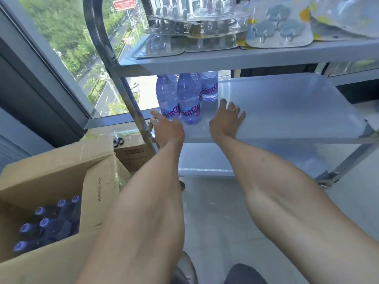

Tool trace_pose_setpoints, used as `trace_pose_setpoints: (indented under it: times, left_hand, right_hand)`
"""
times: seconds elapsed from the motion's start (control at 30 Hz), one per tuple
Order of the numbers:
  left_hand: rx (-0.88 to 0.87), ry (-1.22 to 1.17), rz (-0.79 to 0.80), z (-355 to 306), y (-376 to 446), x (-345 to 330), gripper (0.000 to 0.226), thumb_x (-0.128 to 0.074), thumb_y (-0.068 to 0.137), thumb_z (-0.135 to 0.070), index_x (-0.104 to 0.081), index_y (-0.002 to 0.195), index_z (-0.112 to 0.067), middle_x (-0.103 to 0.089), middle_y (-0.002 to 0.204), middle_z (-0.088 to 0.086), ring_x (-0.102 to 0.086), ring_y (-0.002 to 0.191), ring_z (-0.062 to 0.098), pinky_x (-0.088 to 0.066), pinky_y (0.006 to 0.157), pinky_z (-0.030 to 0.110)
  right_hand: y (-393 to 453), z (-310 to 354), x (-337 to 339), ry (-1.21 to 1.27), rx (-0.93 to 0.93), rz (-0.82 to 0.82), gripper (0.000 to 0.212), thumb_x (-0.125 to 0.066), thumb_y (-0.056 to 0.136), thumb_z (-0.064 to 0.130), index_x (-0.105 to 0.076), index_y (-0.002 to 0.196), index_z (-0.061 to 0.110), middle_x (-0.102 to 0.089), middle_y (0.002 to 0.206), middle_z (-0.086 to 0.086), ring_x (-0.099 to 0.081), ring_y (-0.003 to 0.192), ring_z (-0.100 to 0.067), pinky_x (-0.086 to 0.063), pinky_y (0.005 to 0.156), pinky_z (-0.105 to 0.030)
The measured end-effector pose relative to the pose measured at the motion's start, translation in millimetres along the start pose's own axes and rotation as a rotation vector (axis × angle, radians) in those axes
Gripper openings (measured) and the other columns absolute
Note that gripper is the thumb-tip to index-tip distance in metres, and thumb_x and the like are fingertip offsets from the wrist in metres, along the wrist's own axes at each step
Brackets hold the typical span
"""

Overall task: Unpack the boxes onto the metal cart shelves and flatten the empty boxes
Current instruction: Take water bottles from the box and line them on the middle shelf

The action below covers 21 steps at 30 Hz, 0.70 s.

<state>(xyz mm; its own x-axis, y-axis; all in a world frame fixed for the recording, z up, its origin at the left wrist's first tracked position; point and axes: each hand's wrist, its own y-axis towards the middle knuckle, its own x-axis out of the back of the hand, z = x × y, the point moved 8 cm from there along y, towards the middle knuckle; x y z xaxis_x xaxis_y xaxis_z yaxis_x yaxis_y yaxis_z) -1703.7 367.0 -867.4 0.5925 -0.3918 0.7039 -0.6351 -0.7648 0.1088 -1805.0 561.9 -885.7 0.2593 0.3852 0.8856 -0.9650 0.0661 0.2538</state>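
Several clear water bottles [187, 99] with purple labels stand on the left end of the metal cart's middle shelf [287, 111]. My left hand [167, 128] hovers at the shelf's front left corner, fingers relaxed, just in front of the bottles and holding nothing. My right hand [226, 117] lies over the shelf right of the bottles, fingers spread and empty. An open cardboard box [61, 181] at lower left holds several more bottles [44, 222] with purple caps.
The top shelf [225, 56] carries clear plastic trays [184, 27] and packets of hooks [281, 27]. A closed smaller box [131, 152] with scissors [118, 139] on it sits behind the open box, by the window. A bottom shelf [235, 160] lies below.
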Motion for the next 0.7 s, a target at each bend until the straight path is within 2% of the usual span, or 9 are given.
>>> trace_pose_setpoints:
  times: [0.1,0.2,0.27,0.33,0.43,0.5,0.6,0.7]
  left_hand:
    - [-0.085,0.148,0.063,6.4,-37.5,38.2,0.064,-0.047,0.100,-0.030,-0.019,0.155,-0.013,-0.038,0.151,0.015,-0.048,0.130,0.034,-0.042,0.100,0.041]
    - [-0.148,0.227,0.121,33.1,-80.6,75.5,0.050,-0.048,0.097,-0.032,-0.036,0.143,-0.016,-0.052,0.136,0.014,-0.057,0.117,0.035,-0.050,0.093,0.044]
    - [-0.184,0.303,0.139,58.1,-98.1,107.5,0.045,-0.050,0.095,-0.041,-0.045,0.134,-0.019,-0.059,0.126,0.012,-0.059,0.113,0.034,-0.050,0.087,0.041]
    - [-0.174,0.392,0.163,84.2,-103.9,147.0,0.056,-0.049,0.092,-0.055,-0.044,0.138,-0.022,-0.059,0.131,0.011,-0.057,0.117,0.034,-0.048,0.085,0.039]
    - [-0.066,0.487,0.192,122.2,-88.5,205.7,0.087,-0.035,0.083,-0.079,-0.025,0.153,-0.029,-0.040,0.153,0.011,-0.040,0.137,0.037,-0.040,0.106,0.051]
    - [-0.008,0.536,0.171,145.3,-75.4,242.0,0.091,-0.032,0.082,-0.084,-0.025,0.154,-0.028,-0.033,0.156,0.012,-0.034,0.141,0.037,-0.033,0.111,0.053]
    - [0.111,0.587,0.098,185.2,-69.6,282.1,0.069,-0.048,0.093,-0.059,-0.033,0.149,-0.021,-0.044,0.146,0.016,-0.046,0.130,0.038,-0.042,0.104,0.052]
    - [0.262,0.676,0.128,232.8,-71.9,298.9,0.054,-0.057,0.090,-0.030,-0.042,0.139,-0.012,-0.052,0.136,0.018,-0.053,0.121,0.037,-0.049,0.097,0.047]
  right_hand:
    - [-58.0,10.0,32.4,0.032,0.054,0.017,0.063,-0.058,0.088,0.020,-0.035,0.147,0.018,-0.043,0.143,-0.012,-0.036,0.134,-0.033,-0.017,0.116,-0.048]
    - [-115.4,17.2,56.7,0.088,0.050,0.049,0.057,-0.056,0.090,0.016,-0.039,0.144,0.016,-0.048,0.135,-0.013,-0.044,0.125,-0.034,-0.028,0.110,-0.046]
    - [-153.9,27.9,65.5,0.156,0.058,0.115,0.047,-0.056,0.088,0.013,-0.046,0.134,0.013,-0.052,0.127,-0.013,-0.049,0.119,-0.035,-0.037,0.101,-0.044]
    - [-189.2,44.0,70.0,0.226,0.091,0.193,0.037,-0.055,0.087,0.010,-0.050,0.124,0.010,-0.055,0.122,-0.015,-0.052,0.114,-0.036,-0.043,0.093,-0.043]
    - [-215.7,74.2,71.4,0.359,0.171,0.244,0.036,-0.053,0.087,0.005,-0.052,0.123,0.009,-0.055,0.123,-0.015,-0.053,0.115,-0.036,-0.045,0.088,-0.039]
    - [-224.0,98.2,70.8,0.409,0.223,0.265,0.032,-0.052,0.086,0.006,-0.055,0.118,0.008,-0.058,0.118,-0.016,-0.055,0.110,-0.037,-0.044,0.081,-0.037]
    - [-235.9,131.6,68.3,0.433,0.268,0.285,0.023,-0.051,0.084,0.005,-0.059,0.105,0.007,-0.063,0.108,-0.017,-0.060,0.101,-0.038,-0.046,0.077,-0.037]
    - [-250.2,174.9,55.3,0.422,0.326,0.377,0.012,-0.052,0.083,0.005,-0.057,0.092,0.012,-0.064,0.091,-0.014,-0.063,0.092,-0.035,-0.041,0.068,-0.030]
